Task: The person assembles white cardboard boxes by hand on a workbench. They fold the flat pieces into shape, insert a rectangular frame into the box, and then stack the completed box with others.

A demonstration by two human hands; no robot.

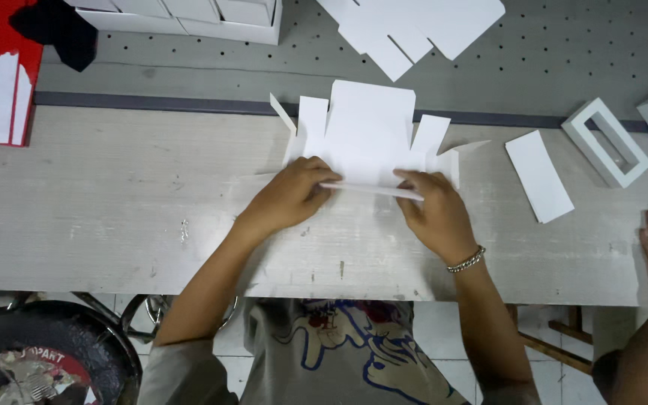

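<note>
My left hand (290, 196) and right hand (435, 214) pinch the near flap of the white box blank (369, 131) lying flat on the counter (114, 210) (thin card); uneven pressure could skew the crease.

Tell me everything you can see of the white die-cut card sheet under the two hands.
The white die-cut card sheet lies flat on the pale worktable, with a broad middle panel and narrower tabs to each side, some pointed. It looks like thin, plain, unprinted card. Its near edge is folded up into a narrow strip, pressed by the left hand and right hand. Its far edge reaches the table's dark back strip.
</note>
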